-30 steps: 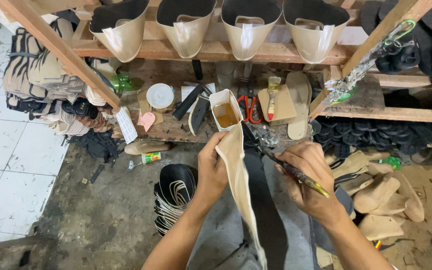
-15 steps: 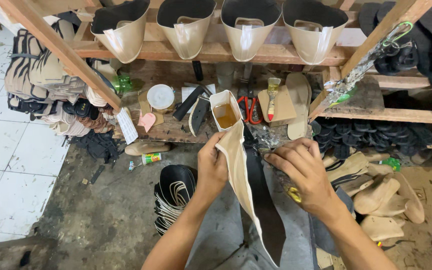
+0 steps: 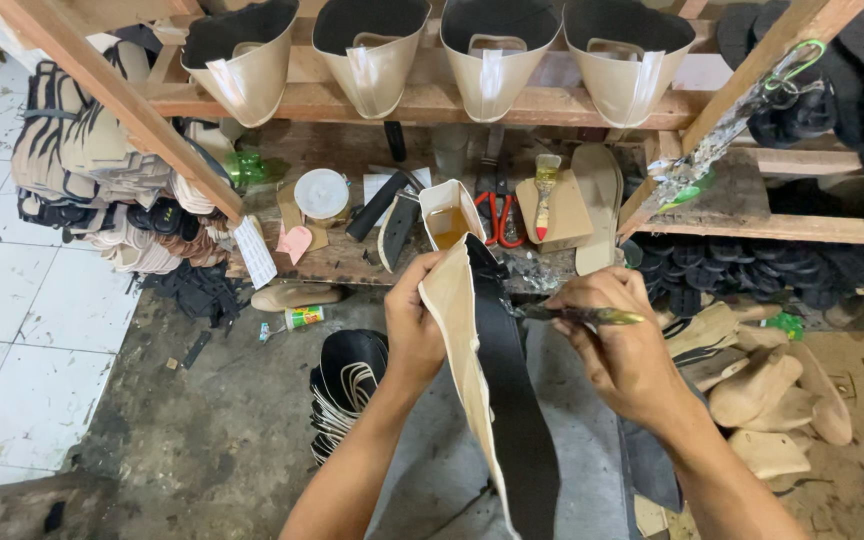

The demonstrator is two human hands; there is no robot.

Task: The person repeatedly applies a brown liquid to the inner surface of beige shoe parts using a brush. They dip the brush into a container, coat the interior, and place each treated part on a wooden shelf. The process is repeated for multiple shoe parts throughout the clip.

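1. My left hand [image 3: 414,330] grips one long strip [image 3: 487,380], cream outside, black inside; fingers clamp its left edge near the top. The strip hangs from there down between my forearms, straight in front of the glue cup.
2. My right hand [image 3: 620,350] is closed around one brush [image 3: 577,315] with a yellowish handle; its tip touches the strip's black face just below the top end.
3. One glue cup [image 3: 449,212], cream-walled with amber liquid inside, stands on the wooden desk [image 3: 342,262]. It is my landmark.
4. Left of the cup: one round white lid [image 3: 321,192], one pink heart-shaped piece [image 3: 295,242], two dark flat strips [image 3: 389,215] leaning close by.
5. Right of the cup: one pair of red-handled scissors [image 3: 497,212], one small brush [image 3: 545,195] on a cardboard piece, one pale insole [image 3: 597,205].
6. On the shelf above the cup: four cream shoe uppers [image 3: 497,60] with black lining, in a row.
7. Below and left of the cup, on the floor: one stack of black soles [image 3: 347,385].
8. Far right of the cup, on the floor: a heap of wooden lasts [image 3: 767,390]; count unclear.
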